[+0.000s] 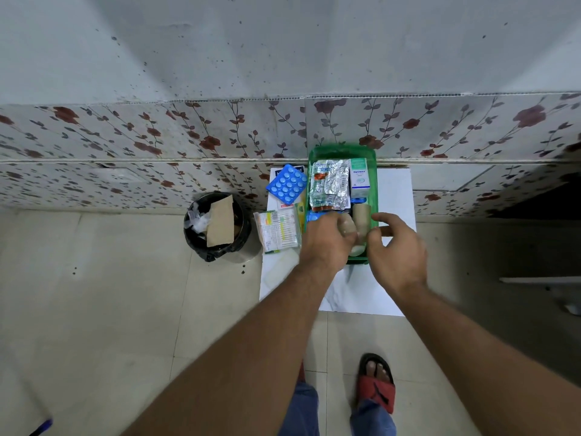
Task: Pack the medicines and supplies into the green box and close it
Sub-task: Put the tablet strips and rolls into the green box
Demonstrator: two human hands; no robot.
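Head view: left hand [327, 239] grips tan bandage roll [348, 226] inside green box [373, 171]; right hand [396, 243] open, empty. Roll likely light, soft; hold its sides.

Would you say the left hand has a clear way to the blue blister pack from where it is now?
Probably yes. The blue blister pack lies uncovered on the white table, left of the green box. The left hand is busy at a beige roll, which it would need to let go first.
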